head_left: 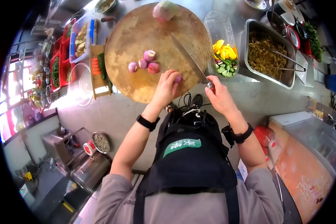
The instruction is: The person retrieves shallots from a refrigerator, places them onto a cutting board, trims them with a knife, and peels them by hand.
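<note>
On a round wooden board [119, 48], my left hand [167, 87] is at the near edge, its fingers bent against a small purple onion [178, 79]. My right hand [218, 95] is wrapped round the handle of a knife [190, 58], whose blade points away and to the left over the board. Several peeled purple onions [153, 67] lie together left of the blade. A larger pale green and pink vegetable [165, 10] sits at the board's far edge. Right of the board, a clear container [217, 24] holds yellow pieces and cut green pieces.
A metal tray [250, 56] of cooked food with tongs [287, 56] stands at the right. On the left are a clear bowl [80, 84], a wooden rack [97, 50] with a cucumber, a blue-edged plastic box [79, 58] and red baskets [57, 71] of greens.
</note>
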`<state>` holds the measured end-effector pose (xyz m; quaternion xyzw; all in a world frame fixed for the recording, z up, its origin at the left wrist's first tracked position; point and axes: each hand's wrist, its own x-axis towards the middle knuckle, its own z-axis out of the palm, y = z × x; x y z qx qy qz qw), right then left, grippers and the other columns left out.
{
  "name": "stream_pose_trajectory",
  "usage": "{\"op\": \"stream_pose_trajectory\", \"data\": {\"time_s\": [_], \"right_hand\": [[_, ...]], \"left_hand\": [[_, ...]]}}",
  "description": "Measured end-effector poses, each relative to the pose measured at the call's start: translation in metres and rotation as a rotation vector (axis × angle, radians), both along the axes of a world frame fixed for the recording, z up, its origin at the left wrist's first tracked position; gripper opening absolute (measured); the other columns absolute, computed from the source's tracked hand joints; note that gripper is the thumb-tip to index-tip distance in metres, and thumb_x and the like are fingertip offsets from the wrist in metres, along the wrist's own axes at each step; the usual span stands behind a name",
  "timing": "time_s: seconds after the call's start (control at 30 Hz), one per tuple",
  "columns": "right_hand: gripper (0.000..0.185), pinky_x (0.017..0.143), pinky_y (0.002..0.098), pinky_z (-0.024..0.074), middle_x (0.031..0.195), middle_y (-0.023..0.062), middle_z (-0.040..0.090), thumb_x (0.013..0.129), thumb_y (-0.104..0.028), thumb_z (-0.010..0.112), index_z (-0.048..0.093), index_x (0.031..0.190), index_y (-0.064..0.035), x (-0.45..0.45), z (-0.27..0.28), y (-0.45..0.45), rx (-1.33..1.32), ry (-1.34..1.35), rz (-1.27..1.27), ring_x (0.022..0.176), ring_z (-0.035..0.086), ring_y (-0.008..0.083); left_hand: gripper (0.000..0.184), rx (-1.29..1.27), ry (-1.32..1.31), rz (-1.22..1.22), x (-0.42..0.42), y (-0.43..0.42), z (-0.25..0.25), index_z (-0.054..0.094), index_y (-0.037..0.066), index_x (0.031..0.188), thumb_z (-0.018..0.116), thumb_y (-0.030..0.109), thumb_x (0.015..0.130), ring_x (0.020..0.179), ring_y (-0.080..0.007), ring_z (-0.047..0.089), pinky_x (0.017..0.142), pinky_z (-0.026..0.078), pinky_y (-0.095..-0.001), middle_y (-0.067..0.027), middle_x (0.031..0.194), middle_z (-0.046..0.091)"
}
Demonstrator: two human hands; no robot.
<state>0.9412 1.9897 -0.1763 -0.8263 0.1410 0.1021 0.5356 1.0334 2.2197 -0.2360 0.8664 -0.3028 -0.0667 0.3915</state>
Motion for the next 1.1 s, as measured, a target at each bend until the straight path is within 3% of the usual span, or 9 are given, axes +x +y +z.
{"op": "stream_pose_trajectory", "data": {"time_s": [0.07,0.13,0.2,0.3,0.43,0.5,0.7,0.83,1.1], "right_hand": [[0.035,0.080,0.0452,0.0503,0.097,0.0262,0.066,0.095,-0.015,0.060,0.054,0.126,-0.0003,-0.004,0.011,-0.001,0.005,0.057,0.005,0.091,0.064,0.0427],[0.035,0.080,0.0447,0.0505,0.097,0.0251,0.066,0.096,-0.015,0.059,0.056,0.128,-0.0005,-0.015,0.007,-0.001,-0.044,-0.087,0.002,0.091,0.064,0.0431],[0.035,0.081,0.0446,0.0506,0.099,0.0248,0.066,0.096,-0.015,0.059,0.056,0.128,-0.0005,-0.023,-0.001,0.001,-0.034,-0.095,0.005,0.091,0.064,0.0433],[0.035,0.081,0.0447,0.0511,0.101,0.0237,0.067,0.096,-0.016,0.059,0.057,0.129,-0.0012,-0.030,-0.006,0.000,-0.044,-0.097,0.012,0.093,0.064,0.0433],[0.034,0.081,0.0460,0.0523,0.103,0.0207,0.067,0.097,-0.016,0.058,0.059,0.128,-0.0043,-0.034,0.013,0.000,-0.068,-0.047,0.069,0.094,0.064,0.0424],[0.034,0.079,0.0467,0.0525,0.103,0.0197,0.067,0.097,-0.017,0.058,0.059,0.128,-0.0056,-0.038,0.016,0.000,-0.101,-0.088,0.094,0.092,0.064,0.0421],[0.034,0.076,0.0490,0.0527,0.099,0.0177,0.066,0.097,-0.019,0.058,0.058,0.129,-0.0082,-0.046,0.019,-0.007,-0.183,-0.083,0.193,0.089,0.064,0.0418],[0.034,0.077,0.0497,0.0528,0.100,0.0188,0.066,0.097,-0.020,0.057,0.057,0.129,-0.0083,-0.047,0.021,-0.014,-0.186,-0.078,0.231,0.089,0.064,0.0428],[0.030,0.077,0.0527,0.0521,0.098,0.0226,0.068,0.097,-0.020,0.057,0.057,0.124,-0.0063,-0.044,0.036,-0.025,-0.185,0.011,0.284,0.090,0.064,0.0449]], "left_hand": [[0.035,0.051,0.021,-0.040,0.006,0.000,0.000,0.059,0.004,0.116,0.070,0.000,0.083,0.109,-0.0357,0.057,0.092,0.050,-0.0405,-0.0153,0.122,0.057],[0.032,0.097,0.036,-0.081,0.008,-0.003,-0.001,0.059,0.004,0.113,0.071,0.002,0.083,0.104,-0.0345,0.059,0.088,0.051,-0.0400,-0.0142,0.118,0.057],[0.032,0.133,0.073,0.088,0.006,-0.011,-0.003,0.058,0.005,0.109,0.075,0.005,0.082,0.092,-0.0341,0.061,0.079,0.052,-0.0401,-0.0139,0.109,0.057],[0.035,0.086,0.085,0.161,0.005,-0.017,0.001,0.056,0.004,0.109,0.077,0.008,0.081,0.089,-0.0347,0.061,0.076,0.052,-0.0404,-0.0152,0.105,0.056],[0.035,0.046,0.164,0.119,0.009,-0.013,0.014,0.056,0.003,0.110,0.075,0.007,0.081,0.090,-0.0360,0.061,0.076,0.053,-0.0412,-0.0162,0.105,0.056],[0.032,0.107,0.044,-0.053,0.016,-0.011,0.010,0.057,0.002,0.107,0.074,0.003,0.080,0.090,-0.0369,0.062,0.077,0.053,-0.0413,-0.0172,0.105,0.057],[0.024,0.077,0.113,-0.013,0.020,-0.017,0.013,0.059,0.001,0.100,0.071,0.000,0.079,0.091,-0.0378,0.063,0.076,0.053,-0.0433,-0.0173,0.102,0.059],[0.027,0.086,0.142,-0.044,0.020,-0.016,0.008,0.057,-0.001,0.106,0.067,0.000,0.081,0.094,-0.0413,0.061,0.077,0.052,-0.0458,-0.0194,0.106,0.056],[0.028,0.088,0.131,-0.008,0.017,-0.015,0.007,0.058,0.001,0.106,0.069,-0.003,0.081,0.093,-0.0345,0.065,0.079,0.054,-0.0405,-0.0165,0.106,0.059]]}}
